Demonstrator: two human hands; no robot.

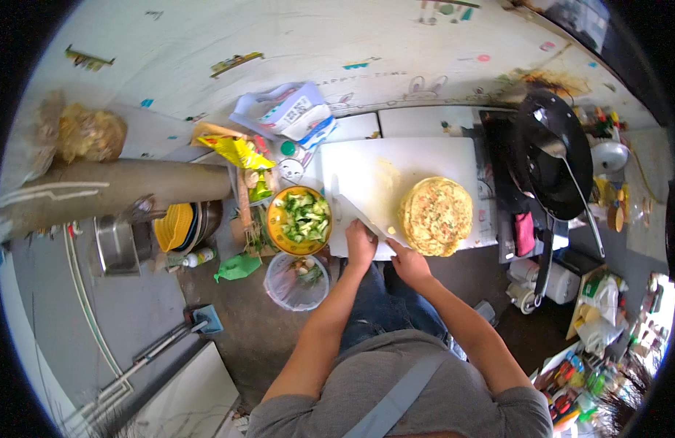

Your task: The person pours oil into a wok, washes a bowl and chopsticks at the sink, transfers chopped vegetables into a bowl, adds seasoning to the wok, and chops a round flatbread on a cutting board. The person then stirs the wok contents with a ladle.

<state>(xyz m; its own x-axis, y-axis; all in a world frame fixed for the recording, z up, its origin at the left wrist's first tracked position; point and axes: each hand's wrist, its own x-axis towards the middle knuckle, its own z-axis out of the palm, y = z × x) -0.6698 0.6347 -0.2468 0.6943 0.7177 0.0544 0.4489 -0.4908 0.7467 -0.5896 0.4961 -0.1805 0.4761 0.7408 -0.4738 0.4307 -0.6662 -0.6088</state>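
My right hand [413, 265] grips the handle of a kitchen knife whose blade [356, 208] points up and left over a white cutting board [364, 156]. My left hand [362, 243] is up against the blade near the board's front edge; its fingers are partly hidden, and whether they pinch the blade is unclear. On the right of the board lies a stack of round egg pancakes [437, 215], golden with green and orange flecks. A small yellow scrap [391, 230] rests between blade and stack. Left of the board, a yellow-orange bowl [272, 232] holds cut broccoli [304, 216].
Below the bowl stands a lined waste bin [296, 298] with scraps inside. A black wok [559, 186] with a metal spatula [581, 189] sits on the stove at right, its handle jutting towards me. Bags [285, 112] and a green-capped jar [288, 148] stand behind the bowl.
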